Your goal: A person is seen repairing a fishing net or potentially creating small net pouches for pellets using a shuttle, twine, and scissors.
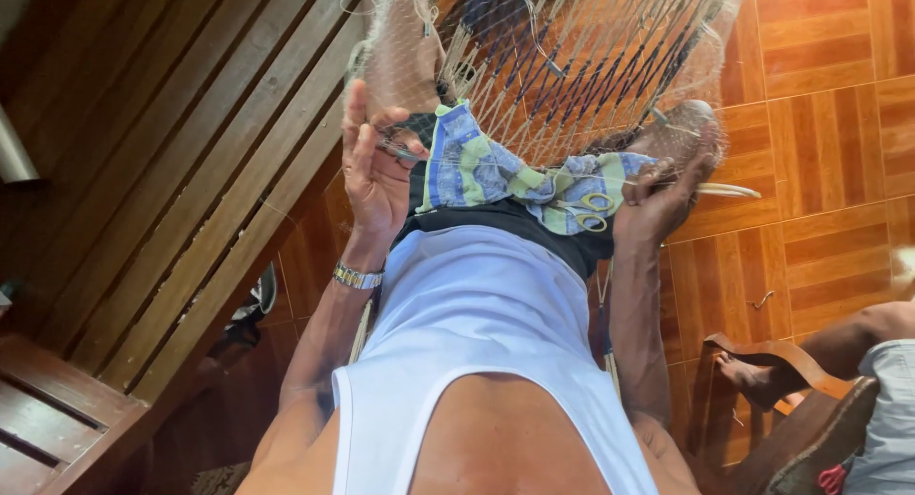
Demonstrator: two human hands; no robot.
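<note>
You are sitting over a floor of reddish wooden parquet (829, 152), with slatted dark wood (172, 171) running along your left side; the work itself is the fishing net (572, 66), a fine pale mesh stretched up and away from your lap, with a fan of taut strands, some dark blue, some light, spreading toward the top of the view.

Your left hand (374, 171) is raised at the net's near edge, palm toward you; thumb and a bent finger pinch something small and dark at the mesh, the other fingers standing free, so call that grip closed on the net; your right hand (662, 195) is curled into the mesh on the other side, closed around a pale, flat, pointed stick (724, 190) that juts out to the right, probably a netting needle.

How much is worked and how much is left cannot be read from here; the mesh looks whole where it shows, and both hands are busy at its lower edge, so judge it as mid-work rather than finished.

Below the net a blue, green and white striped cloth (496, 171) lies across your lap; yellow-handled scissors (591, 209) rest on it, untouched; a metal watch (357, 278) sits on your left wrist. At the far right another person's foot (753, 376) rests on a curved wooden chair arm (791, 354).
</note>
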